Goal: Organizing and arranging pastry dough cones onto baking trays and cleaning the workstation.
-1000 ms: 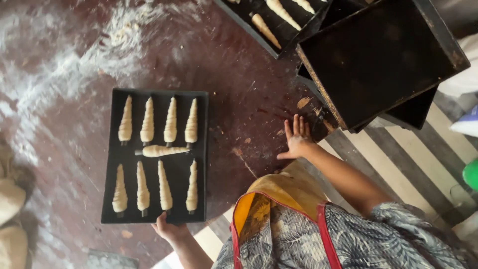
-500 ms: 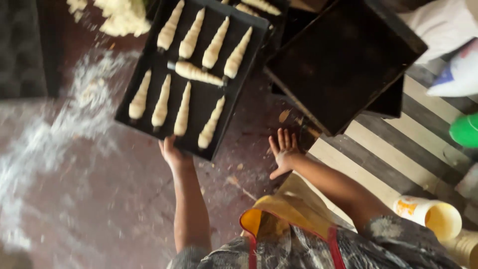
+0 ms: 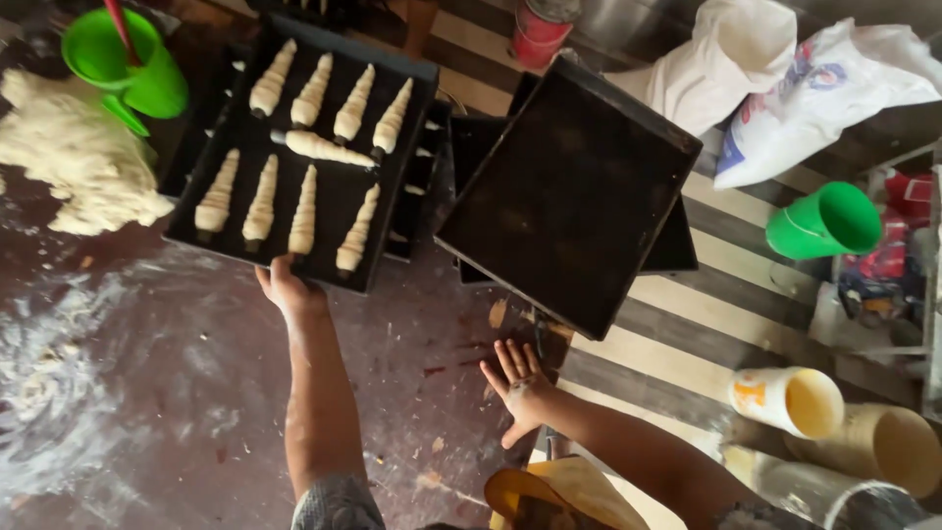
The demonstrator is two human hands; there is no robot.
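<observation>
**Left hand on the tray edge, right hand flat on the table**

Left hand (image 3: 287,288) grips the near edge of the black baking tray (image 3: 221,231) of cone-shaped pastries (image 3: 304,196), up at 11 o'clock. Right hand (image 3: 517,383) rests at 5 o'clock, fingers spread, palm down on the floury table (image 3: 147,393), empty. An empty dark tray (image 3: 569,196) sits at 1 o'clock.

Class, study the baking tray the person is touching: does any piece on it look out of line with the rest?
Yes. On the black tray at the left hand, one dough cone lies crosswise between the two rows, while the others all stand lengthwise in line. The right hand rests flat on the floured table.
</observation>
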